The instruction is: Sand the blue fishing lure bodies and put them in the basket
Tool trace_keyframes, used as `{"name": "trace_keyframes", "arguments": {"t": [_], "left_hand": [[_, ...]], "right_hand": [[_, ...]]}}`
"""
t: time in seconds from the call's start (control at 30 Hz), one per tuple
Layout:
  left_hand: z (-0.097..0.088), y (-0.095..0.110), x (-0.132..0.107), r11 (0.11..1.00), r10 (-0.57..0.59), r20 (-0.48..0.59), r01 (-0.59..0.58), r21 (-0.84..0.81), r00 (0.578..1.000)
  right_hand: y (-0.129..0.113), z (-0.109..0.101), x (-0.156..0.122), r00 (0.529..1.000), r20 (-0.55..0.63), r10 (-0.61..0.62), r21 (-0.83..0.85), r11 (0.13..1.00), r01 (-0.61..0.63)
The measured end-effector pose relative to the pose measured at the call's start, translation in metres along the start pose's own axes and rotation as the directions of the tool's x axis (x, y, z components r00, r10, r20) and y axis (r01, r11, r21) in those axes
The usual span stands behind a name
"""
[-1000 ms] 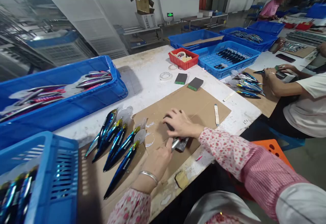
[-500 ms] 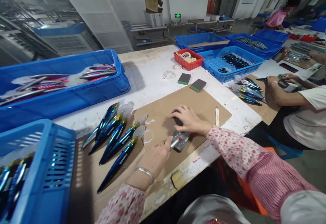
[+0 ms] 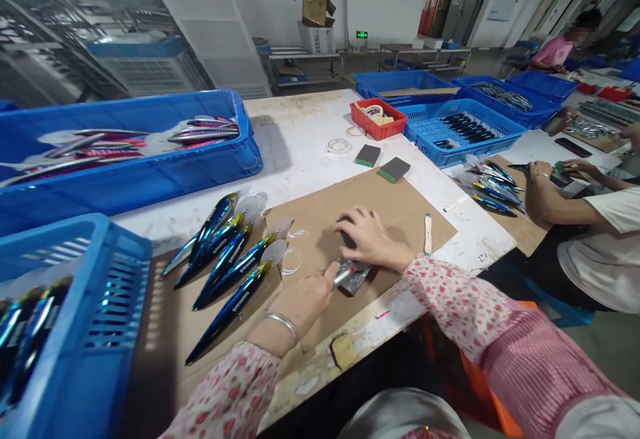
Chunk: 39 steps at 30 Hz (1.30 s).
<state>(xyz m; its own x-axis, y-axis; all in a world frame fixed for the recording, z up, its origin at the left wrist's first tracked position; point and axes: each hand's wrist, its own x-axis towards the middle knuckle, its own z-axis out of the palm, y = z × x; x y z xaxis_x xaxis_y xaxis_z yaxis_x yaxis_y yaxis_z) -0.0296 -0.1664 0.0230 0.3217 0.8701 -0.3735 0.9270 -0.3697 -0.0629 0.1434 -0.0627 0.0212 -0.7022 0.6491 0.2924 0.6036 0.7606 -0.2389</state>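
My left hand (image 3: pixel 303 302) is closed on a shiny silver fishing lure (image 3: pixel 343 275), much of it hidden by my fingers. Beneath the lure lies a flat grey block (image 3: pixel 357 282) on the brown cardboard (image 3: pixel 325 216). Curled just above it, my right hand (image 3: pixel 370 239) grips a dark sanding block (image 3: pixel 345 238), mostly covered by my palm. Several blue fishing lures (image 3: pixel 235 302) with clear round lips rest in a row left of my left hand. Two green-edged sanding blocks (image 3: pixel 394 169) (image 3: pixel 368 154) sit beyond the cardboard's far edge.
Blue crates (image 3: pixel 215 179) (image 3: pixel 120 266) holding lures stand at the left. A red bin (image 3: pixel 385 129) with tape rolls and a blue basket (image 3: pixel 450 156) stand farther back. A wooden-handled tool (image 3: pixel 428 236) lies right of my hand. A co-worker (image 3: pixel 600 226) works at the right.
The view has shifted slightly, so the scene sits a little farther right and the near lures slightly higher. Both hands keep nearly the same pose over the block.
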Motion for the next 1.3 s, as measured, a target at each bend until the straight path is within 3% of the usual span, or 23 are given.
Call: {"name": "trace_keyframes", "arguments": {"t": [0.1,0.27,0.43,0.6,0.8,0.97,1.13,1.3], "left_hand": [[-0.001,0.0,0.0,1.0,-0.014,0.006,0.014,-0.007,1.0],[0.002,0.0,0.001,1.0,0.005,-0.004,-0.005,0.006,1.0],[0.002,-0.002,0.001,1.0,-0.002,0.018,0.002,0.004,1.0],[-0.001,-0.002,0.0,1.0,0.009,0.003,-0.009,0.011,1.0],[0.0,-0.003,0.001,1.0,0.008,0.003,-0.008,0.009,1.0],[-0.004,-0.002,0.001,0.999,0.003,0.01,-0.004,0.035,1.0],[-0.01,-0.002,-0.002,1.0,0.009,0.034,-0.009,-0.006,0.999],[-0.01,-0.004,-0.001,0.999,0.022,0.037,-0.021,-0.033,0.999]], "right_hand": [[-0.001,0.003,0.001,0.999,0.007,-0.045,0.031,0.999,0.045],[0.007,0.002,-0.003,0.999,0.02,0.032,0.031,0.999,-0.033],[-0.002,0.006,0.002,0.999,-0.017,-0.051,0.044,0.998,0.051],[0.008,0.003,-0.007,0.999,-0.014,0.038,0.063,0.997,-0.037],[0.003,0.01,-0.006,0.997,-0.075,-0.022,0.112,0.993,0.031],[0.009,0.007,-0.01,0.995,-0.074,0.06,0.083,0.995,-0.054],[0.0,0.011,-0.008,0.994,-0.107,-0.016,0.094,0.995,0.027],[0.011,0.01,-0.016,0.991,-0.127,0.038,0.116,0.993,-0.023]]}}
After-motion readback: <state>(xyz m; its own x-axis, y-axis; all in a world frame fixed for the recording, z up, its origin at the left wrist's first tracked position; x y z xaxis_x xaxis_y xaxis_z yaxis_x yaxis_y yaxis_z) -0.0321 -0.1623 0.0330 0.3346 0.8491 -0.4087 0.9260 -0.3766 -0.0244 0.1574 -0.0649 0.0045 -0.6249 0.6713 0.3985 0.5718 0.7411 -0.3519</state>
